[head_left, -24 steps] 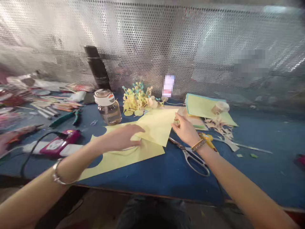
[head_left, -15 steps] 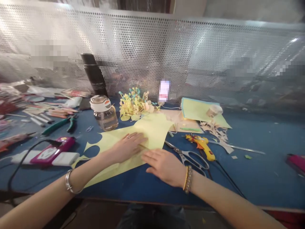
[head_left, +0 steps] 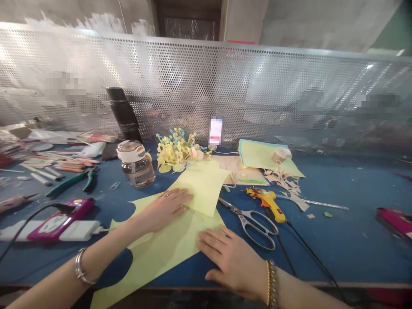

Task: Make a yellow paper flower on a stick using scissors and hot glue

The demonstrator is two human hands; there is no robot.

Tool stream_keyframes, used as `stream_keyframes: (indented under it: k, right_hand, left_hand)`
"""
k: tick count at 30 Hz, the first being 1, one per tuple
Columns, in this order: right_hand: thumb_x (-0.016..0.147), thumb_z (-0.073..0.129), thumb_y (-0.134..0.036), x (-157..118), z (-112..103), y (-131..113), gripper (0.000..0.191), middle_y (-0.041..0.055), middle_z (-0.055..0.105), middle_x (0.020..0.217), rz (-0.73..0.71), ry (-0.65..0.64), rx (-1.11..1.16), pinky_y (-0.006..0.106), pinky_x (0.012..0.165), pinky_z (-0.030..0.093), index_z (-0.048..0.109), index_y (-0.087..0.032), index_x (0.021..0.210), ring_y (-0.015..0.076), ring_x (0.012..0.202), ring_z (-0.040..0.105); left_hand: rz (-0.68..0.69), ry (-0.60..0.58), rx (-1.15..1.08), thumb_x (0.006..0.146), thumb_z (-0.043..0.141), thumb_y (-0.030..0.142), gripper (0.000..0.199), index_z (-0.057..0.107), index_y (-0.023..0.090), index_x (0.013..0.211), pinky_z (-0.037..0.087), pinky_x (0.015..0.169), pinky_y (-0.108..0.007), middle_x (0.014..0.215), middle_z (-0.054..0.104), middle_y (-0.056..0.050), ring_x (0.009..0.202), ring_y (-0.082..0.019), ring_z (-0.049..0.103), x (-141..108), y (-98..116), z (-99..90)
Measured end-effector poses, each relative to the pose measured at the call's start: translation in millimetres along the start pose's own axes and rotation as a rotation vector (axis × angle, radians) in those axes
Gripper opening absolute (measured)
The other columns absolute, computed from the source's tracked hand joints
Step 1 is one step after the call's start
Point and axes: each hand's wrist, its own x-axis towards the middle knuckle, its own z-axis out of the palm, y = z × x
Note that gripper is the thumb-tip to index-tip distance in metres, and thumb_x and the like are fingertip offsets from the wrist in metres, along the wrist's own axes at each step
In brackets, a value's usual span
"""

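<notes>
A pale yellow paper sheet (head_left: 161, 244) with round cut-outs lies on the blue table top (head_left: 354, 180), and its lower corner hangs past the near edge. A folded yellow flap (head_left: 202, 189) stands up from it at the far side. My left hand (head_left: 165, 209) rests flat on the paper against the flap, wearing a ring and a metal bangle. My right hand (head_left: 230, 264) lies flat on the sheet's near right part, with beaded bracelets at the wrist. Steel scissors (head_left: 254, 227) lie just beyond my right fingers.
A yellow glue gun (head_left: 265, 202) with a black cord, a glass jar (head_left: 137, 165), and yellow paper flowers (head_left: 177, 152) stand nearby. A magenta device on a power strip (head_left: 54, 227), green pliers (head_left: 72, 182), and paper scraps (head_left: 286, 184) lie around. A perforated metal screen (head_left: 206, 81) bounds the far side.
The sheet has slid toward me over the table's near edge. My right hand has moved down onto its near part, and both hands now lie flat. The view has tilted upward.
</notes>
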Motion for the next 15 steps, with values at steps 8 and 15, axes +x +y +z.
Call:
stream_keyframes:
  k: [8, 15]
  right_hand:
    - [0.092, 0.048, -0.047, -25, 3, -11, 0.049, 0.0115, 0.063, 0.125, -0.08, 0.143, -0.123, 0.039, 0.105, 0.037, 0.056, -0.01, 0.124, 0.0227, 0.113, 0.058]
    - [0.094, 0.045, -0.014, -42, 34, -18, 0.022, 0.0046, 0.076, 0.094, -0.15, 0.603, -0.185, 0.03, 0.094, 0.045, 0.066, -0.014, 0.099, 0.0141, 0.088, 0.067]
  left_hand:
    - [-0.012, -0.005, 0.019, 0.094, 0.038, 0.039, 0.044, 0.046, 0.028, 0.135, 0.032, 0.107, -0.043, 0.142, 0.048, -0.005, 0.13, -0.025, 0.041, 2, -1, 0.3]
    - [-0.031, -0.015, -0.004, 0.093, 0.037, 0.038, 0.045, 0.043, 0.031, 0.137, 0.033, 0.105, -0.042, 0.143, 0.046, -0.006, 0.129, -0.025, 0.043, 2, 1, -3.5]
